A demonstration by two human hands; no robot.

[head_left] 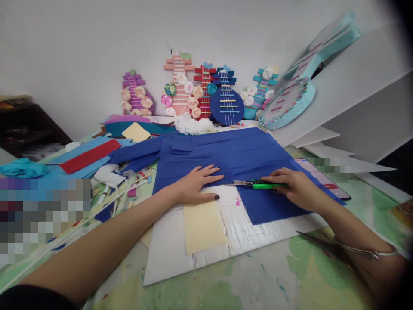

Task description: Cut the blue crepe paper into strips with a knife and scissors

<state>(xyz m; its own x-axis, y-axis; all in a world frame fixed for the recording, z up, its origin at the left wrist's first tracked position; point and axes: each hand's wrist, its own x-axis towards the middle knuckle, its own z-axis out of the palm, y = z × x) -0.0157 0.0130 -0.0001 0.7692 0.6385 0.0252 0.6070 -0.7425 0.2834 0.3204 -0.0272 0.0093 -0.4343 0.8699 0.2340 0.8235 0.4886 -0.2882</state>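
Note:
A large blue sheet lies over a white board on the table. My left hand rests flat with fingers spread on the sheet's near left part, its thumb over the board. My right hand is closed around a green-handled cutter, whose metal blade points left and touches the sheet at the edge of a cut-out gap. A pale yellow rectangle lies on the board below my left hand. Right of the gap, a blue flap extends toward me.
Colourful lute-shaped crafts stand along the wall. Paper strips and scraps pile up at the left. A phone lies partly under the sheet at right. Dark pointed blades lie beneath my right forearm.

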